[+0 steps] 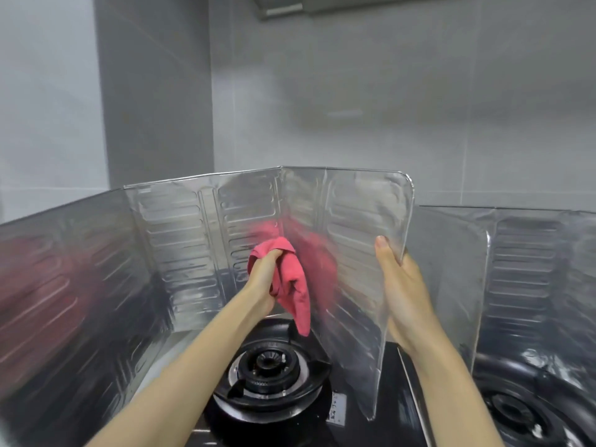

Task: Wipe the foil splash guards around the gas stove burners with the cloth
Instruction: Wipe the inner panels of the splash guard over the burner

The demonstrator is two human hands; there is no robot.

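In the middle of the frame the left hand [263,272] is bunching the red cloth [292,285] in its curled fingers, and it seems to be pressing the cloth against the back fold of the foil guard [193,240]. This guard is standing around the burner [267,366] at lower centre. Right of centre, the right hand [400,285] is pinching the free edge of that guard's side panel, thumb on the inner face and fingers hidden behind, likely steadying it. The wiping looks to be under way on this guard. Its foil is shining and blurred all over, so I cannot tell which panels are already clean. The second guard [522,269] at the right edge is not being touched and probably still needs wiping.
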